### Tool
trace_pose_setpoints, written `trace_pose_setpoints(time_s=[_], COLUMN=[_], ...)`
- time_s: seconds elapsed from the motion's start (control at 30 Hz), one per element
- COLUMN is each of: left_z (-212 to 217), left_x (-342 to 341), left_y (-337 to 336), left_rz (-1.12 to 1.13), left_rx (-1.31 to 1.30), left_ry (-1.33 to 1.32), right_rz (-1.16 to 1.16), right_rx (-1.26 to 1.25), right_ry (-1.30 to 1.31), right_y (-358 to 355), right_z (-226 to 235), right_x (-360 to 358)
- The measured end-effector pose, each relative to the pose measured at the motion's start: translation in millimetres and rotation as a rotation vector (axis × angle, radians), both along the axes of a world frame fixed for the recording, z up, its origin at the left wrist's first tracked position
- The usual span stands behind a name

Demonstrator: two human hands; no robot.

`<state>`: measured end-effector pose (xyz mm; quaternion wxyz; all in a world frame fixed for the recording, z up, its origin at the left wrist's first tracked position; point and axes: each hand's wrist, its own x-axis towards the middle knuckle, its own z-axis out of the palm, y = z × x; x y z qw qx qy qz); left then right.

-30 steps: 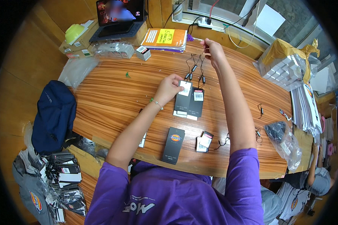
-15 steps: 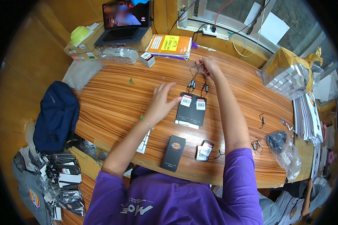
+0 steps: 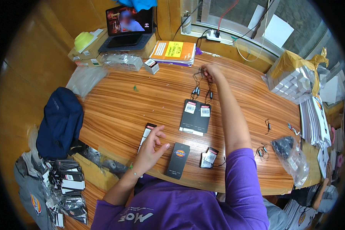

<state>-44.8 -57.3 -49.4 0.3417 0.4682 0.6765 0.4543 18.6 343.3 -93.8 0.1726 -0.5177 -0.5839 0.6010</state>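
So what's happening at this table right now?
A person in a purple shirt sits at a wooden table. Their right hand holds up thin black strings above two dark hang tags. Their left hand hovers near a narrow tag, with a black tag beside it.

- The counter (image 3: 115, 115) is bare wood along its left half, from the near edge up to the plastic bags (image 3: 120, 60) at the far left corner.
- Mid-counter, a pair of black hang tags (image 3: 195, 117) lies flat, with thin cords (image 3: 203, 82) rising from it to the right hand (image 3: 212, 73).
- By the near edge, the left hand (image 3: 151, 147) hovers between a narrow tag (image 3: 146, 132) and a single black tag (image 3: 178, 160); small tags (image 3: 209, 157) lie just beside.
- The right edge is crowded by a clear bag (image 3: 291, 153) and loose cords (image 3: 261, 150).
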Motion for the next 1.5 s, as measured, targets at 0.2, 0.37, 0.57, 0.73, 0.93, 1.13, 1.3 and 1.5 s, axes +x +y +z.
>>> trace_pose_setpoints(time_s=[0.2, 0.37, 0.57, 0.73, 0.93, 1.13, 1.3, 1.5], left_z=[5, 13, 19, -4, -1, 9, 0, 10], left_x=[-1, -12, -3, 2, 3, 6, 14, 37], left_y=[-6, 18, 28, 27, 20, 12, 3, 2], left_rz=[-0.028, -0.282, -0.506, -0.514, -0.477, -0.324, -0.237, -0.292], left_rx=[0.046, 0.139, -0.097, -0.088, 0.020, -0.154, -0.089, -0.110], left_ry=[0.119, 0.427, 0.476, 0.382, 0.531, 0.186, -0.434, -0.489], right_rz=[-0.020, 0.152, 0.263, 0.205, 0.117, -0.073, 0.025, 0.028], right_rx=[0.134, 0.269, 0.467, 0.626, 0.686, 0.273, 0.305, 0.611], right_ry=[0.112, 0.218, 0.015, -0.383, -0.275, 0.019, 0.357, 0.177], right_y=[-18, -88, -225, -298, -310, -317, -342, -350], right_z=[27, 65, 35, 38, 34, 30, 49, 50], right_x=[14, 73, 170, 191, 190, 186, 170, 146])
